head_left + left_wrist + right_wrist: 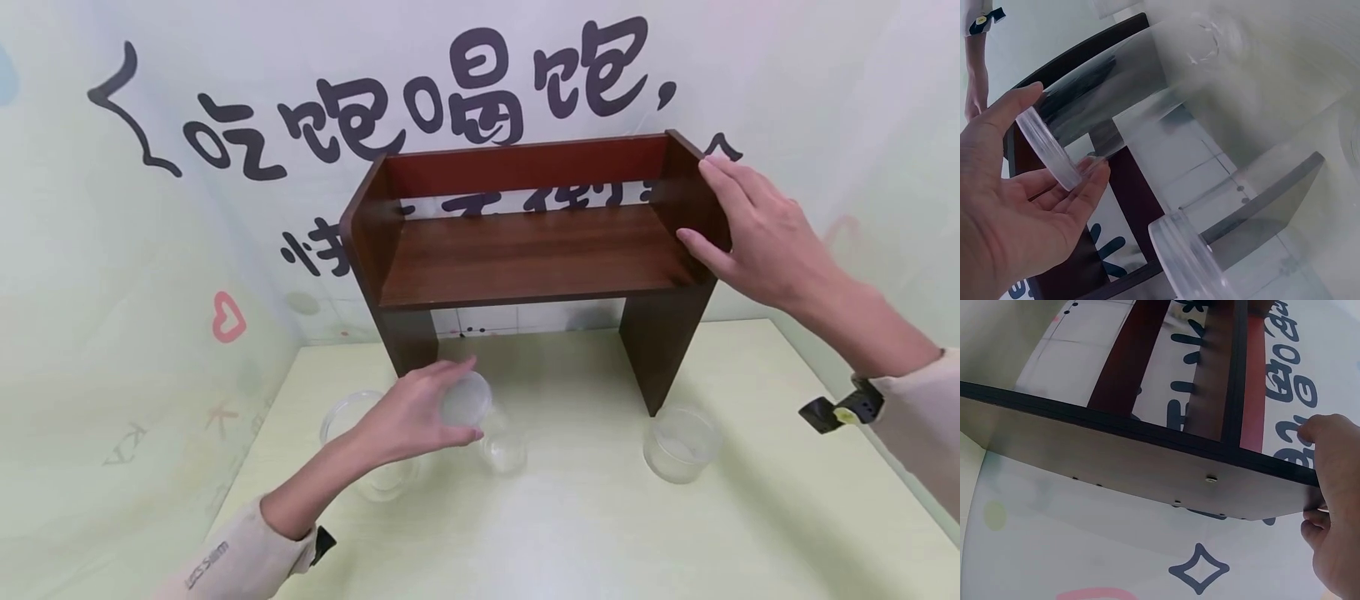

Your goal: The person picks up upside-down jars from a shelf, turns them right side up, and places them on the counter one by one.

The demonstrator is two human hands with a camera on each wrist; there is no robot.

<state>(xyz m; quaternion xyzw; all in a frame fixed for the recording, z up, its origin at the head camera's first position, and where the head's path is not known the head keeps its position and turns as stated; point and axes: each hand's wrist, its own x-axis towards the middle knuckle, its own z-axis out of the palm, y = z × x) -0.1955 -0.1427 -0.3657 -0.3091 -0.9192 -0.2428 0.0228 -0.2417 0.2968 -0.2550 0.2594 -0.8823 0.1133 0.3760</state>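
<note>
My left hand (408,417) grips a tall clear jar (1141,81) around its lid (467,400). In the left wrist view, thumb and fingers sit on opposite sides of the lid's rim, and the jar's body stretches away from the palm. A second clear lidded jar (351,414) stands beside the left hand, partly hidden behind it. My right hand (768,229) holds the top of the right side panel of a dark brown wooden shelf (525,254). From the right wrist, the hand (1338,500) shows with its thumb on one side of the panel and fingers on the other.
A low, round clear container (681,446) stands by the foot of the shelf's right panel. The pale table (585,525) runs under everything. Behind the shelf is a white wall covering (247,75) with large dark characters.
</note>
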